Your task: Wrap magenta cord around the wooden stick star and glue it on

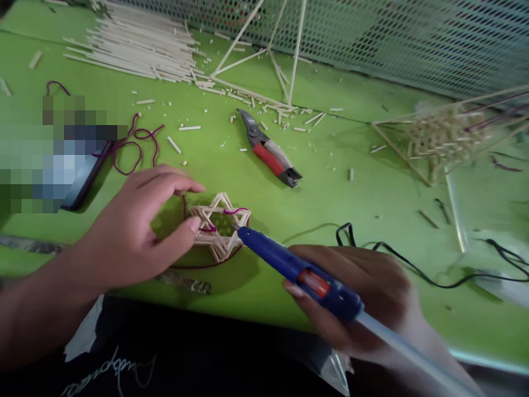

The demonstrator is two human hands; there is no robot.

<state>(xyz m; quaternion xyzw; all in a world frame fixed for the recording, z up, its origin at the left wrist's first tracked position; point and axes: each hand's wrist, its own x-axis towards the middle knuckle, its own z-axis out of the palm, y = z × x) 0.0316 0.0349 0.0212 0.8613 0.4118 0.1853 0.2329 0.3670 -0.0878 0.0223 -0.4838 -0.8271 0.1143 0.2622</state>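
Observation:
A small six-pointed star [223,251] built of layered pale wooden sticks sits on the green table, with purple string threaded through and around it. My left hand [140,220] is beside its left points, thumb and forefinger apart; the thumb tip overlaps the star's edge, and whether it presses there I cannot tell. My right hand [367,286] is wrapped round a blue hot glue gun [273,253] with a clear glue stick running out of its rear. The gun's nozzle points at the star's right inner side, touching or very close to it.
Pruning shears [268,151] with a red handle lie beyond the star. Long sticks [140,44], cut scraps and a stick frame [252,91] are at the back. Right are another stick structure [446,135], a glue stick [457,215] and black cord [430,281]. A phone [88,176] lies left.

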